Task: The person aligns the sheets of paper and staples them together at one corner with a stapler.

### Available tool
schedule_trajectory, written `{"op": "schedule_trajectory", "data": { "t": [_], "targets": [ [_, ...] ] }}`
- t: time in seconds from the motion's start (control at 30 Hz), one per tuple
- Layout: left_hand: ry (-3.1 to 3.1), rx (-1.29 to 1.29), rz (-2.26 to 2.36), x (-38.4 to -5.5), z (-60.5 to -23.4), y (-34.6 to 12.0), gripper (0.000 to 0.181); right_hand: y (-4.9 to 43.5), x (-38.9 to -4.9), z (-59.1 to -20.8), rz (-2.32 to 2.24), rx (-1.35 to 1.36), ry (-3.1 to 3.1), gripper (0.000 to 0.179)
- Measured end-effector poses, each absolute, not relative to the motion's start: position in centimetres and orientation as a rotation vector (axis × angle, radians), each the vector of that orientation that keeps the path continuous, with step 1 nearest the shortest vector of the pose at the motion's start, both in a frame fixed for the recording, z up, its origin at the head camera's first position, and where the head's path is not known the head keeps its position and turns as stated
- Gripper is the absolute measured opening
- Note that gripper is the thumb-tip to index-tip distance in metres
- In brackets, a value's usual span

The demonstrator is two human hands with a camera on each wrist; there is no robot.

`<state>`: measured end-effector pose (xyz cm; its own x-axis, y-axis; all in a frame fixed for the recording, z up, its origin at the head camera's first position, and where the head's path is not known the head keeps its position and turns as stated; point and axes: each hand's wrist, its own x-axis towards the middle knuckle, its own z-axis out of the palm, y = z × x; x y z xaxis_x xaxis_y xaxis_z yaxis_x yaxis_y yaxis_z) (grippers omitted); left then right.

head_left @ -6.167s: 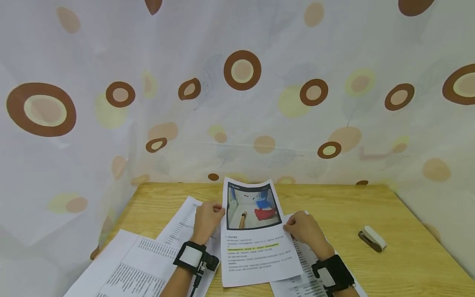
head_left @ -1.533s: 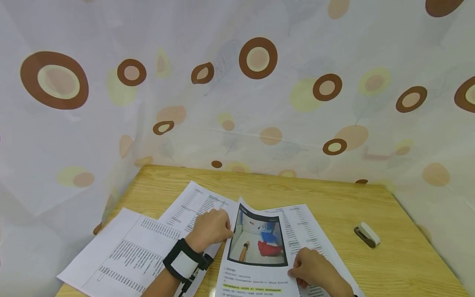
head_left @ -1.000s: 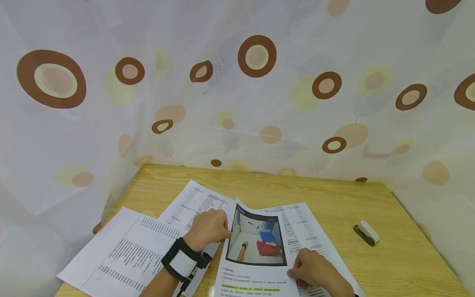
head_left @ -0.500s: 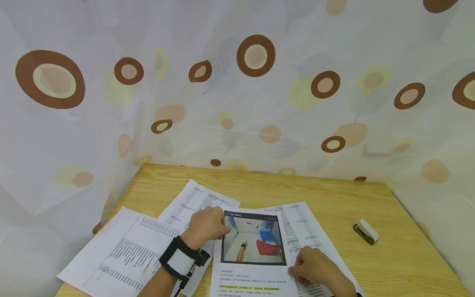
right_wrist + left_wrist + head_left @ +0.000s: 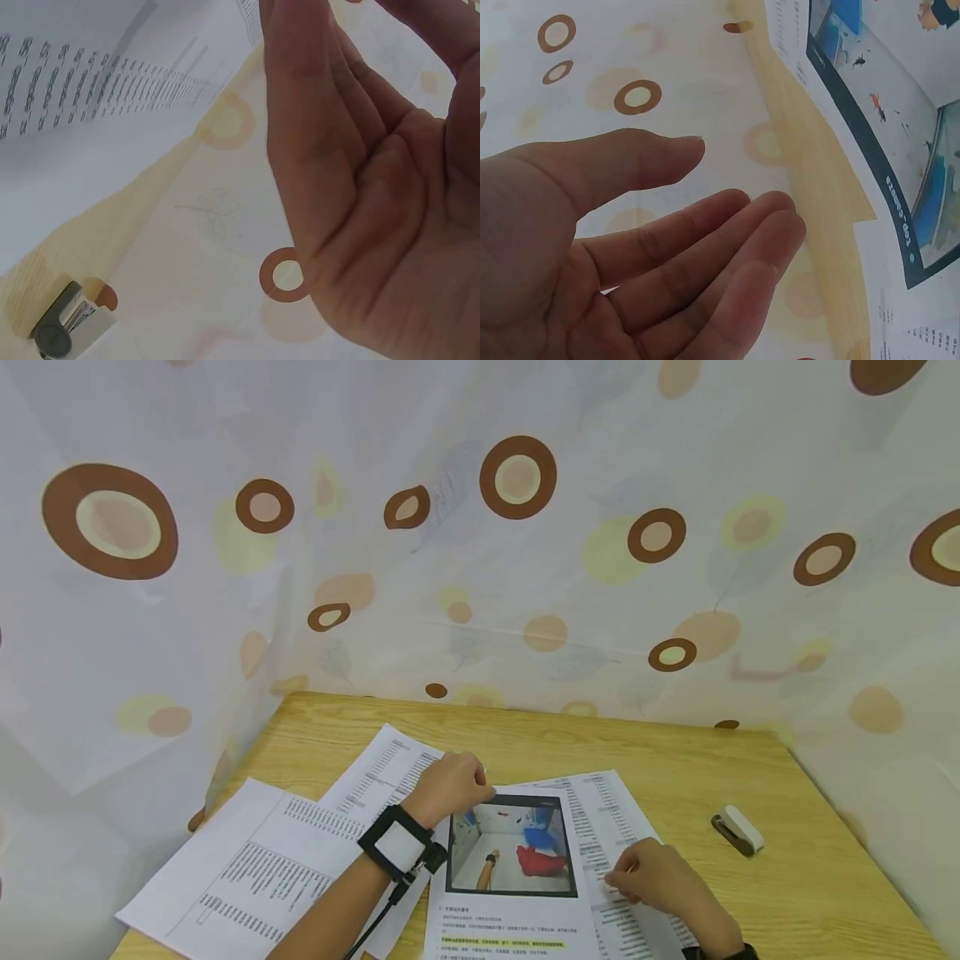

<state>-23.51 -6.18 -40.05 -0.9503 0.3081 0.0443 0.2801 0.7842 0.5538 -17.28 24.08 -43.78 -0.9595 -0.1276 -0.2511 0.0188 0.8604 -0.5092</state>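
A printed sheet with a colour photo and a yellow highlighted line point(image 5: 502, 942) lies at the front middle, overlapping the papers beneath. My left hand point(image 5: 450, 787) hovers around the sheet's upper left corner. In the left wrist view its thumb point(image 5: 649, 157) stands apart from the loosely bent fingers, with nothing between them. Over the right-hand text sheet point(image 5: 611, 814) is my right hand point(image 5: 667, 881), beside the photo sheet's right edge. The right wrist view shows its palm point(image 5: 390, 202) and relaxed fingers, holding nothing.
To the left lie a text sheet point(image 5: 225, 860) turned at an angle and another printed sheet point(image 5: 382, 768) partly under my left arm. A small white and grey stapler point(image 5: 738, 831) rests on the wooden table point(image 5: 795, 893) at right. A patterned cloth point(image 5: 562, 568) hangs around the table.
The photo sheet, earlier held up in both hands, came down onto the papers and flattened. Just now my left hand let go and moved up and right; my right hand let go and drew right.
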Motion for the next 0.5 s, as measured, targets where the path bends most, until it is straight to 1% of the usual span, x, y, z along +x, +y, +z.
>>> {"op": "schedule_trajectory", "data": {
  "t": [0.17, 0.5],
  "targets": [
    [2.939, 0.486, 0.887, -24.8, -40.1, -5.5, 0.014, 24.8, -17.8, -43.4, -0.752, -0.07, 2.769, 0.013],
    [2.916, 0.462, 0.819, -26.0, -41.0, -4.5, 0.015, 25.7, -18.3, -42.9, -0.726, -0.055, 2.779, 0.016]
  ]
}}
